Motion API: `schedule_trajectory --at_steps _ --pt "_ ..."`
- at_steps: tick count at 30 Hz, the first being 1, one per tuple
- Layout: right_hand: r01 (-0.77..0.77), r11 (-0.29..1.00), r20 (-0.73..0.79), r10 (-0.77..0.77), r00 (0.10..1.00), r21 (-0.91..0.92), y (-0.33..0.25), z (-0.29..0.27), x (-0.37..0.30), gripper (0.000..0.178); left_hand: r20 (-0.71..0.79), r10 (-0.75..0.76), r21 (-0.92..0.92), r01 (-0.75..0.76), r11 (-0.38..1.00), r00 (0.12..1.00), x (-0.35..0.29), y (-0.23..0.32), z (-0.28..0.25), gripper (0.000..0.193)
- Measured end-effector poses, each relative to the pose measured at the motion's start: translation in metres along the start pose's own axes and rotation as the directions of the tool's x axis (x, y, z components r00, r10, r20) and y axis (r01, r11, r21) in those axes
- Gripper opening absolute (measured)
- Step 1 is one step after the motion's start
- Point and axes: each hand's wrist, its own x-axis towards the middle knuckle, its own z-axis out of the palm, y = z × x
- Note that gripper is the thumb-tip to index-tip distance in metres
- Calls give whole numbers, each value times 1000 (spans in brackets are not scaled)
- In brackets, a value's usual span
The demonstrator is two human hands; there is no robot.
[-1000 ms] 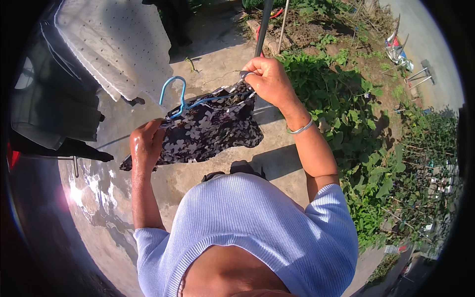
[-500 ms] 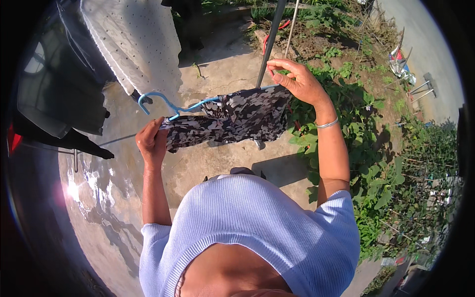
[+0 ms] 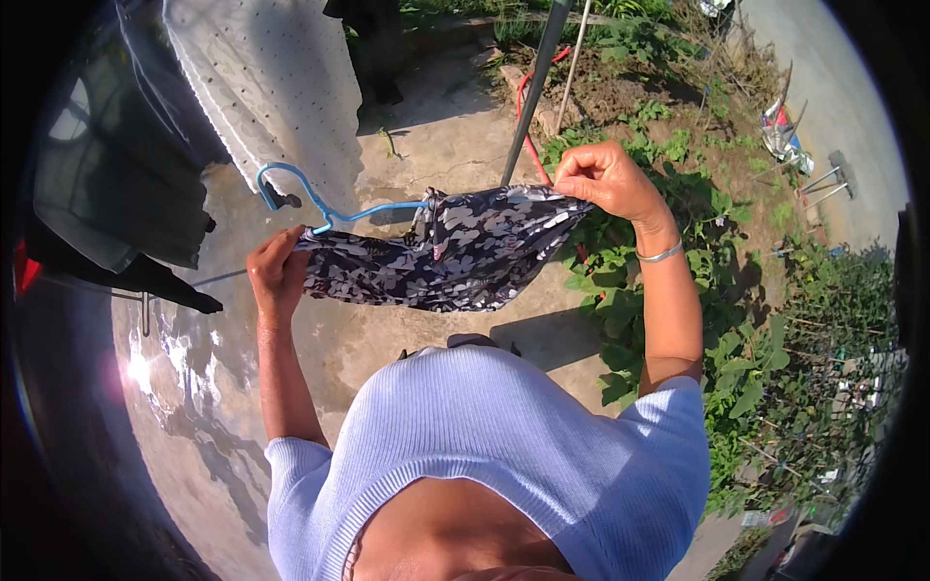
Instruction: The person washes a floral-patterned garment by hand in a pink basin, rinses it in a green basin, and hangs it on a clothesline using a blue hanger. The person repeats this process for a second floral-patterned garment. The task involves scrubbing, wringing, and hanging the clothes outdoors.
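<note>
A dark garment with a pale floral pattern is stretched sideways in front of me, its lower edge sagging. A light blue clothes hanger sits partly inside its top edge, with the hook and part of one arm showing. My left hand is closed on the garment's left end, below the hook. At the opposite end, my right hand pinches the top corner between thumb and fingers. The hanger's far arm is hidden by the cloth.
A white dotted cloth hangs at the upper left, beside dark hanging clothes. Just beyond the garment rises a dark pole. Leafy plants grow along the right, with a pale wall farther out.
My right hand has closed on the garment's corner and shifted right and slightly nearer. My left hand has moved a little left, and the cloth is now spread wider.
</note>
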Motion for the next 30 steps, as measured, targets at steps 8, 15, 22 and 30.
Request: schedule_trajectory --at_steps 8,15,22,30 --pt "150 819 -376 -407 833 -554 18 21 -13 27 -270 -94 -183 44 982 958 -13 -11 19 27" --pt "49 495 -303 -604 737 -867 -5 15 0 51 -40 88 -243 -95 965 995 19 -8 6 23" --pt "185 492 -113 -515 850 -851 -21 10 0 25 84 5 -311 21 950 996 41 1 -3 20" --pt "-36 398 -339 -728 596 -917 2 -19 -37 35 85 -62 -178 76 981 994 60 -26 -24 16"
